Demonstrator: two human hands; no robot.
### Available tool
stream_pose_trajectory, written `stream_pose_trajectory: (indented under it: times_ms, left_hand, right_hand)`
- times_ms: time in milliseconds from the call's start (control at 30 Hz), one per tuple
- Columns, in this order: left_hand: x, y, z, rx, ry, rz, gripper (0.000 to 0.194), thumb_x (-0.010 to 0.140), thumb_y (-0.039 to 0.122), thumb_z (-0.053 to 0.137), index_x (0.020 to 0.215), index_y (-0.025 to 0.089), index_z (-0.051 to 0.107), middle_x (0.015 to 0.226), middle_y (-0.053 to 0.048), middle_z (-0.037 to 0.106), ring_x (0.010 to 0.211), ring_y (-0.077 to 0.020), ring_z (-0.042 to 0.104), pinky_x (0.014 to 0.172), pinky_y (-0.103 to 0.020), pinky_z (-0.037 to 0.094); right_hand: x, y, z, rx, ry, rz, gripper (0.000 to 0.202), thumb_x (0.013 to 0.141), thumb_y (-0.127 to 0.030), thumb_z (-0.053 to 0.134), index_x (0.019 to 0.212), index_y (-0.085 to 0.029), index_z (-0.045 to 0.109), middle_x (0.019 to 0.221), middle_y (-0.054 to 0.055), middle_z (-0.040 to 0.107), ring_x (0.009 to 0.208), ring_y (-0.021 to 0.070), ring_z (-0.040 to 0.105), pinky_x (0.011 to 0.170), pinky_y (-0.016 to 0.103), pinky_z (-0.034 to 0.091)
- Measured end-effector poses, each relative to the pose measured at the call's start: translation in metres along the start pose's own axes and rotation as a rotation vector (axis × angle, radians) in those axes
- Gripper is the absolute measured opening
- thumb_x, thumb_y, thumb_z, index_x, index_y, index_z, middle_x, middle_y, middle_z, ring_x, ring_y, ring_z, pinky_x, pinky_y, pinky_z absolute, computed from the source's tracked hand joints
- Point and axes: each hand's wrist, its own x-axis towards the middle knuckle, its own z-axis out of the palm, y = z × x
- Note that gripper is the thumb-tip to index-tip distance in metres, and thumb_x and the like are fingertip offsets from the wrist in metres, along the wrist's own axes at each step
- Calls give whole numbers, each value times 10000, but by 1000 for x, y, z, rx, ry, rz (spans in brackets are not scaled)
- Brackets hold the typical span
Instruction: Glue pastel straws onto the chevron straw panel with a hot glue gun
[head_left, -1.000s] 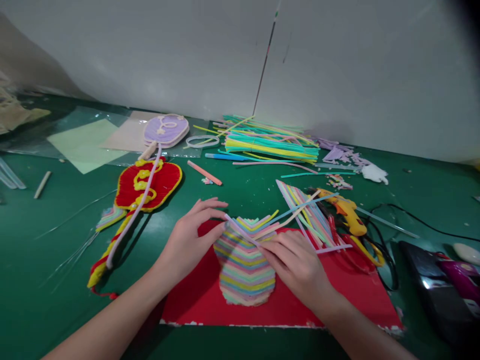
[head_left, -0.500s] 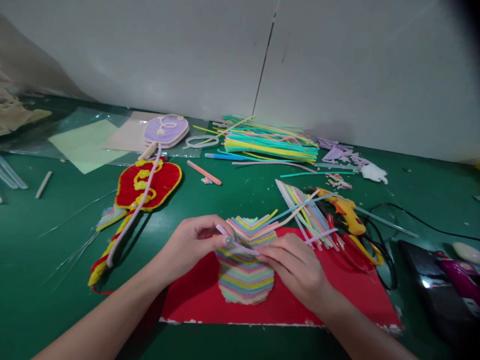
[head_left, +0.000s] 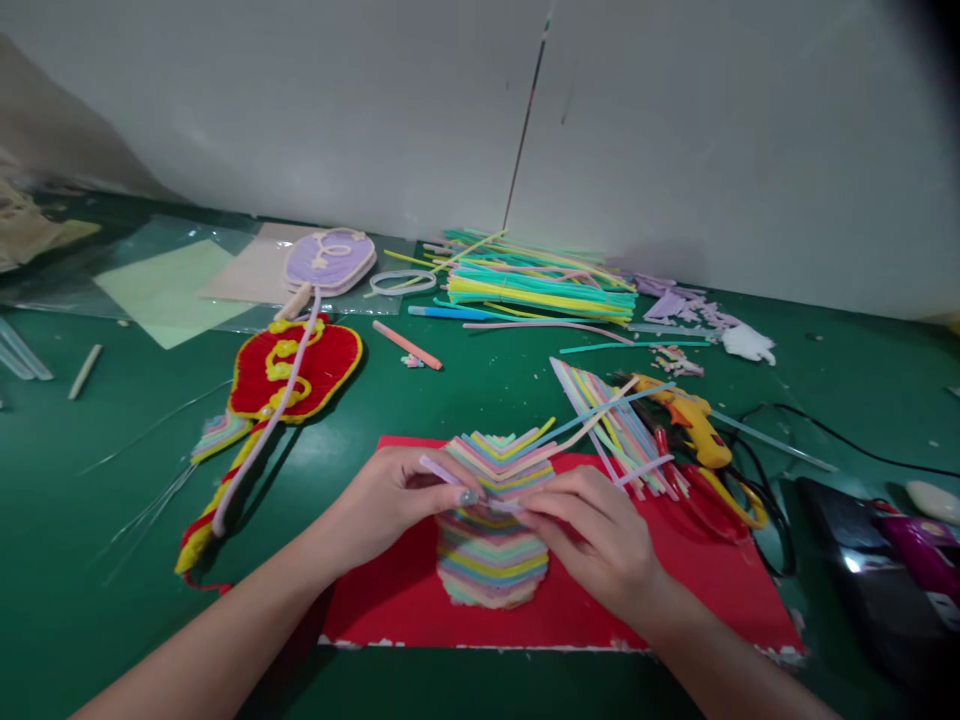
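A thin lilac strip [head_left: 442, 471] is pinched in my left hand [head_left: 420, 490], its free end pointing up and left. The fingertips of my right hand [head_left: 581, 515] close on the other end of the same strip. Both hands are over a striped pastel piece [head_left: 493, 570] with zigzag rows, which lies on a red board [head_left: 390, 600]. Loose strip ends stick out at the top of the piece. A blue strip [head_left: 600, 408] slants away from it to the upper right.
A fan of pastel strips [head_left: 611, 425], a yellow glue gun [head_left: 697, 425] and a black device [head_left: 847, 560] are on the right. Bundled strips [head_left: 540, 285] lie at the back. A red decorated fan [head_left: 330, 370] and a lilac fan [head_left: 330, 258] are left.
My left hand has moved slightly down and the lilac strip has lowered with it, lying flatter between my hands. My right hand has barely moved.
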Motion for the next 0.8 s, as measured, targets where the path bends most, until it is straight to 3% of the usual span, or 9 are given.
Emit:
stream_pose_trajectory:
  times_ms: [67,133,200,267,433,800]
  left_hand:
    - [0,2,1,48,156,42,184,814,359,621,898,217,704,859,-21,733,803,-179,681,741,-272,536]
    - [-1,3,1,132,390,104,255,863,388,552,1014,208,651,961,-36,714,881,-182,665,780,-275,527]
    - [-2,5,0,225,592,170,262,904,395,488,1037,207,613,999,-33,688,929,-175,642,821,-269,508]
    - [-5,6,-2,323,697,207,246,927,392,450,997,214,605,966,-17,672,924,-167,626,824,-257,493]
    - [-7,8,-7,499,723,179,244,937,343,415,836,222,601,847,10,643,851,-159,597,762,-242,460]
    - [-4,7,-8,417,697,74,226,878,376,457,778,233,600,815,3,640,823,-186,594,782,-279,463]
  right_hand:
    - [-1,1,0,0,-20,-4,105,840,-103,626,928,-161,631,844,56,681,767,154,596,676,295,454]
    - [0,1,-1,-18,-42,-33,107,845,-96,616,935,-153,619,846,57,680,771,157,592,679,299,439]
    - [1,1,-2,-60,-78,-69,82,859,-106,599,926,-151,614,824,54,672,753,157,580,665,300,416]
    - [3,0,-2,-115,-119,-86,54,877,-122,575,888,-151,619,782,47,657,715,155,553,642,300,385]
    - [4,-1,0,-192,-200,-85,172,904,-131,522,775,-157,634,678,25,598,641,147,461,617,300,313]
    - [4,2,3,-221,-247,-44,286,954,-146,430,789,-159,664,670,25,575,652,154,442,623,300,280]
